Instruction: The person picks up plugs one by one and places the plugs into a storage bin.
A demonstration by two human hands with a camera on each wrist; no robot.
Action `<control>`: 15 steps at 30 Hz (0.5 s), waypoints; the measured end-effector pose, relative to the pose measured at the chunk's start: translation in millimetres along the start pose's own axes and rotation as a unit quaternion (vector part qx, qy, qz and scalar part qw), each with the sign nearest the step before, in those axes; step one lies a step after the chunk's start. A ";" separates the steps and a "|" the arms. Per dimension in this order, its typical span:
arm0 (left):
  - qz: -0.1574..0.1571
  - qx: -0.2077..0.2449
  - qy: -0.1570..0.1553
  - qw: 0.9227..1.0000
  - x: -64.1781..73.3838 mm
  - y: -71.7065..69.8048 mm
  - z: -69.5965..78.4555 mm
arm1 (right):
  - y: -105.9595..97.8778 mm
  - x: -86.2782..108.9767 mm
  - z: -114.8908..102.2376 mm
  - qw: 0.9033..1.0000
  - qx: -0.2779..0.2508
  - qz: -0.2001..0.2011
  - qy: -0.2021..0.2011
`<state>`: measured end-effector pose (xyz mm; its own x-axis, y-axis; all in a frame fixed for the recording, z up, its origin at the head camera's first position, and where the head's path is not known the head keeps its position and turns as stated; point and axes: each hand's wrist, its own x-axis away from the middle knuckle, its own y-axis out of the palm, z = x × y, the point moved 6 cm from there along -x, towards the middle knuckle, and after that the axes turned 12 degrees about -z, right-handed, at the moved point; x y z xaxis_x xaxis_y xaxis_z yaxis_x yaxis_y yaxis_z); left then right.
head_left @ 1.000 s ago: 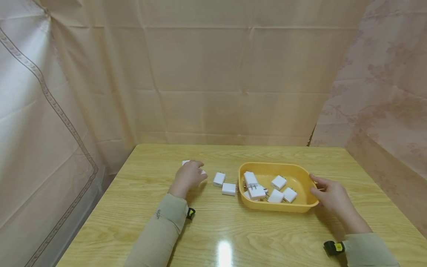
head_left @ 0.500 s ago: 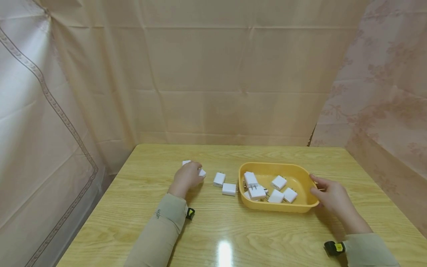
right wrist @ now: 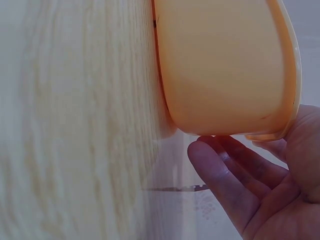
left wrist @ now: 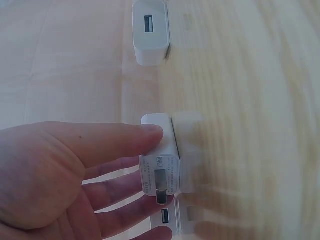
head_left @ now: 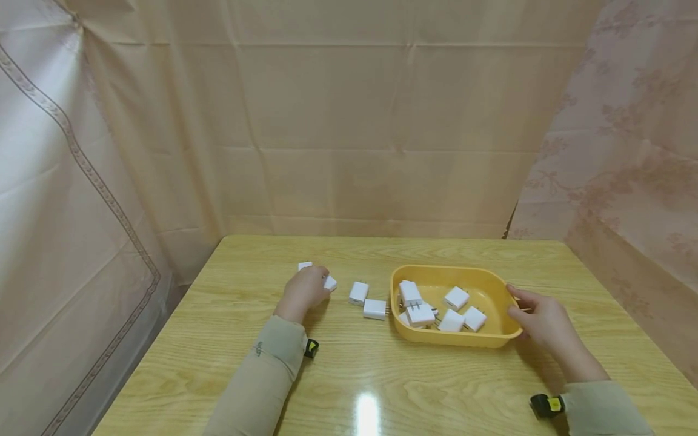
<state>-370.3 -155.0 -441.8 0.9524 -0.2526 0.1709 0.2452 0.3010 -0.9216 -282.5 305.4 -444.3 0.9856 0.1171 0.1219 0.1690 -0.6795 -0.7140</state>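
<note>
My left hand (head_left: 305, 289) pinches a white USB charger (left wrist: 159, 150) between thumb and fingers, close at the tabletop. In the left wrist view its metal prong and printed end face the camera. A second charger (head_left: 305, 265) lies just beyond this hand, partly covered by the fingers. Two more, an upright-looking charger (head_left: 358, 293) and a charger on its side (head_left: 374, 309), lie between the hand and a yellow plastic basin (head_left: 452, 340). My right hand (head_left: 545, 318) holds the basin's right end, thumb at the rim and fingers against the outer wall.
Several white chargers (head_left: 420, 313) lie loose in the basin, mostly piled toward its left end. The wood-grain table (head_left: 305, 387) ends at a beige cloth backdrop (head_left: 349, 121), with hanging cloth on both sides.
My left fingers have closed in on the charger, and the hand has drawn slightly left. The right hand and basin look almost unmoved.
</note>
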 end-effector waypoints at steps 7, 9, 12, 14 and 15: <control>-0.005 0.004 -0.007 1.000 0.3 0.3 0.6 | -0.2 -0.4 0.5 1.000 0.002 0.002 -0.002; -0.006 0.006 -0.008 1.000 0.4 0.7 0.7 | -0.3 -0.5 0.5 1.000 0.003 0.002 -0.001; -0.006 0.004 -0.008 1.000 0.4 1.1 1.0 | -0.3 -0.6 0.8 1.000 0.003 0.001 0.002; -0.007 0.003 -0.008 1.000 0.3 1.6 1.3 | -0.4 -0.7 0.9 1.000 0.002 0.001 0.004; -0.008 0.003 -0.008 1.000 0.3 1.8 1.4 | -0.1 -0.6 0.9 1.000 0.001 0.000 0.005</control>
<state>-369.3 -153.3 -442.9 0.9510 -0.2432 0.1909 0.2615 0.3032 -0.9163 -283.2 306.1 -444.9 0.9857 0.1096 0.1281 0.1684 -0.6774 -0.7161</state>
